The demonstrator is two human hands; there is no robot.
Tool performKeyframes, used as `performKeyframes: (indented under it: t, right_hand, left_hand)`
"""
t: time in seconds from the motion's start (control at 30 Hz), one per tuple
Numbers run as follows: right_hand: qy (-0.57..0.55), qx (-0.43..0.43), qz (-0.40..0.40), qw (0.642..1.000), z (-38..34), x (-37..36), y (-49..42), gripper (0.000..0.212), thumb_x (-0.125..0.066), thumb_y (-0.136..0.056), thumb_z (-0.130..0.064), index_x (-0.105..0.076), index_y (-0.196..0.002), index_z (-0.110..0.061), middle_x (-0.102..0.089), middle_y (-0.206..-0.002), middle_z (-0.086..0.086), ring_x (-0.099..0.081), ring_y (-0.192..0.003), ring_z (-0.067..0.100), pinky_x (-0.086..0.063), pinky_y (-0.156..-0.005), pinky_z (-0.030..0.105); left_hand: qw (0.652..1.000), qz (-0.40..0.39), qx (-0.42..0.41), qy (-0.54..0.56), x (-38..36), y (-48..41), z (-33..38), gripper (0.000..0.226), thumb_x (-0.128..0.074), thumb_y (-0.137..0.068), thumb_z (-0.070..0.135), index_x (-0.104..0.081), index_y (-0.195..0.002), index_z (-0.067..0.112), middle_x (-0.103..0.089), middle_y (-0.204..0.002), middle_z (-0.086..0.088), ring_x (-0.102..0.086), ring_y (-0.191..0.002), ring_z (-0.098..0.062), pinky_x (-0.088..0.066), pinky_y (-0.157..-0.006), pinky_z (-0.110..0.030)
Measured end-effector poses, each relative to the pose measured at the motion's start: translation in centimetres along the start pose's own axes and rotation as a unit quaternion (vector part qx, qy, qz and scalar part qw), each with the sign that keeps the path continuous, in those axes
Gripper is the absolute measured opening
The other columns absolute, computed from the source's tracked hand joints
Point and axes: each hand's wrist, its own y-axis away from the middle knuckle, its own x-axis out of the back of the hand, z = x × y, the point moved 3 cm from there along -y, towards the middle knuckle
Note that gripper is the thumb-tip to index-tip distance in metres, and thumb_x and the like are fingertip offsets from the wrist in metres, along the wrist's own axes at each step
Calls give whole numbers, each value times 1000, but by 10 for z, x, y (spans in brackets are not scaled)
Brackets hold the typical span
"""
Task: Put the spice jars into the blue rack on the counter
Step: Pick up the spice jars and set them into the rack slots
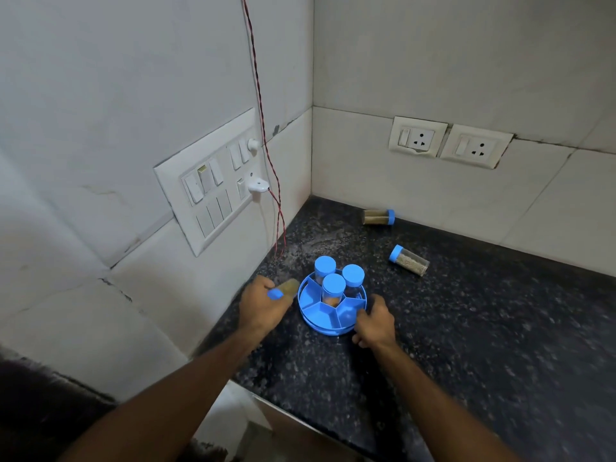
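Note:
The round blue rack (320,316) sits on the black speckled counter near the left wall. Three blue-lidded jars stand upright in its far compartments: one at the back left (325,266), one at the back right (353,275) and one in the middle (333,288). Its near compartments hold nothing. My left hand (263,303) is just left of the rack, closed on a spice jar (286,288) lying sideways, lid toward me. My right hand (375,323) grips the rack's right rim. Two more jars lie on their sides farther back: one by the back wall (379,217), one to the right (409,260).
A switch panel (213,181) and a hanging red-black wire (266,151) are on the left wall close to the rack. Two sockets (450,141) sit on the back wall. The counter's front edge (266,403) runs below my arms.

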Motion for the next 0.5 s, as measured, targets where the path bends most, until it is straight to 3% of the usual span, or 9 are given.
performKeyframes:
  t: [0.1,0.2,0.33,0.5]
  right_hand:
    - [-9,6,-8,1000,-2,-1,-2,60,-40,-94,-8,-29,-152,-19,-70,-84,12,-65,-50,21,-55,-44,32]
    - [-15,22,-9,1000,-4,-4,1,54,-38,-97,-9,-36,-149,-22,-71,-84,15,-64,-50,22,-58,-48,37]
    - [-22,30,-9,999,-4,-5,0,54,-37,-98,-9,-36,-149,-23,-72,-83,17,-64,-51,24,-58,-49,39]
    - [-34,20,-17,999,-2,-4,-4,54,-37,-100,-12,-34,-152,-26,-70,-81,13,-64,-51,22,-52,-43,31]
  left_hand:
    - [989,72,-64,114,7,4,12,45,-80,-68,26,-53,-104,23,-60,-98,4,-60,-86,-14,-48,-70,-25]
    - [975,63,-105,185,8,4,22,49,-81,-72,24,-52,-112,25,-61,-104,9,-60,-95,-5,-50,-77,-20]
    - [973,16,-141,180,-6,2,24,33,-77,-78,29,-60,-107,25,-67,-107,12,-62,-98,-2,-55,-85,-30]
    - [975,-22,-164,146,-25,1,20,33,-77,-78,21,-61,-106,30,-69,-109,8,-65,-101,-11,-57,-89,-41]
